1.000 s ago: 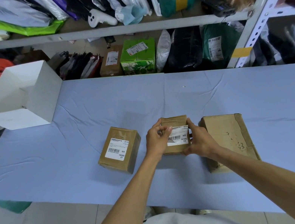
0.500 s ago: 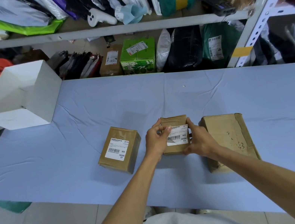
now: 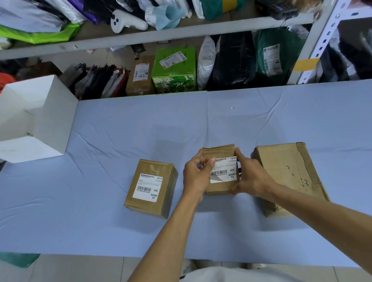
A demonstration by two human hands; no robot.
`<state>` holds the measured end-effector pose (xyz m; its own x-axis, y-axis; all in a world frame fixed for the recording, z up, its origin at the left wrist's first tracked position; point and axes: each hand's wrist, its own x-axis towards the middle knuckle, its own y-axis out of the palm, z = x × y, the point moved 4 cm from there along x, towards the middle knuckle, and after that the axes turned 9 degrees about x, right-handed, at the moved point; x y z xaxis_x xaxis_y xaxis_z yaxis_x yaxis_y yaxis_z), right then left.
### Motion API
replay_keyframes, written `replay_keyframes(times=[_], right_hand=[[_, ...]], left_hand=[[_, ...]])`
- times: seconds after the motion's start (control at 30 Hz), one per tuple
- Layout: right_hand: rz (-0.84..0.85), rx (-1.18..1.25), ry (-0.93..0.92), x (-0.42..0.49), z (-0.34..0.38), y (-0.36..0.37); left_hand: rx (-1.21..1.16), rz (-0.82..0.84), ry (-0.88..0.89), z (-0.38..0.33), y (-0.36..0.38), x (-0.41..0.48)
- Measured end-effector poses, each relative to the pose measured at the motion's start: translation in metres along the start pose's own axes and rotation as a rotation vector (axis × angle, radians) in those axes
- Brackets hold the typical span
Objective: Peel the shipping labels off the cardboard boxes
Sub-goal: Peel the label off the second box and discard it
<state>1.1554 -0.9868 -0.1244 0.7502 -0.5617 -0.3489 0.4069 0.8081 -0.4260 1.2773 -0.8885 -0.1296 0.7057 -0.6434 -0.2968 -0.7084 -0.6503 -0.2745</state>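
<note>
Three brown cardboard boxes stand in a row on the blue cloth. The middle box (image 3: 218,153) carries a white shipping label (image 3: 225,172). My left hand (image 3: 196,178) grips its left side, thumb and fingertip pinched at the label's upper left corner. My right hand (image 3: 252,176) clasps the box's right side and front corner. The left box (image 3: 152,189) carries its own white label (image 3: 148,189), flat and untouched. On the larger right box (image 3: 288,172) I see no label on top, only scuffed cardboard.
An open white box (image 3: 28,124) sits at the table's back left. The blue-covered table (image 3: 327,128) runs wide either side of the boxes. Behind it, metal shelving (image 3: 127,39) holds parcels, bags and a green carton (image 3: 174,73). Grey floor lies below the near edge.
My left thumb and fingers have shifted a little along the label's upper left corner; the lower left edge of the label looks slightly lifted. The boxes stay in place.
</note>
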Motion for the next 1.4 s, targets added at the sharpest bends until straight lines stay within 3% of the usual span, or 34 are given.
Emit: replay_keyframes(times=[1.4], right_hand=[[0.01, -0.117, 0.029, 0.003, -0.009, -0.005]], left_hand=[[-0.428, -0.01, -0.165, -0.007, -0.01, -0.006]])
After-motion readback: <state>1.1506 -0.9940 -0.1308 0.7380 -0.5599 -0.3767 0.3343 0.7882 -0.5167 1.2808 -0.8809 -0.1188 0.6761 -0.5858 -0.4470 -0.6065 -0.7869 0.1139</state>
